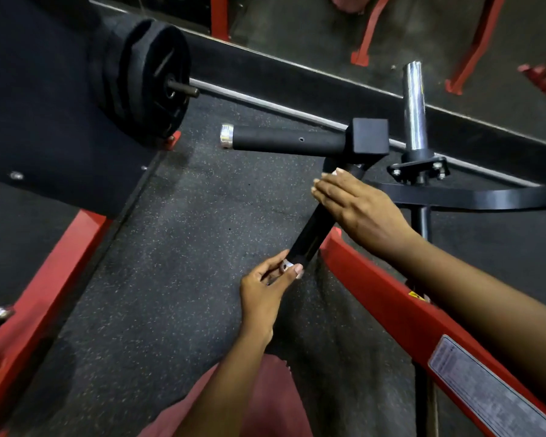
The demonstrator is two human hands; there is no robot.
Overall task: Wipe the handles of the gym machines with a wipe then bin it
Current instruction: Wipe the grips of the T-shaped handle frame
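Left hand: the left hand (pixel 270 280) pinches the silver end cap at the lower tip of the slanted black handle (pixel 312 230), a matt round grip, between its thumb and curled fingers.
Right hand: the right hand (pixel 361 209) lies flat over the upper part of the same handle, fingers straight and together, not curled round it.
Wipe: a small pale scrap (pixel 334 173) shows at the right fingertips. Whether it is the wipe pressed under the palm cannot be told.
Handles: two. The level black handle (pixel 278 141) sits above the slanted one, also silver-capped and untouched. Both join a black square block (pixel 370 137).
Chrome peg: one upright polished chrome peg (pixel 415 105) stands just beside the block on a bolted black base.
Plates: a stack of round black weight plates (pixel 145 80) on a bar at the left. They are black on black, so the number is hard to make out.
Red beams: two red steel frame beams, right (pixel 382 288) and left (pixel 54 272), on the speckled dark rubber floor (pixel 186 241).
Writing: one pale rectangular label (pixel 486 389) on the right beam, print too blurred to read. One small yellow sticker (pixel 414 294) is partly hidden by the right forearm.
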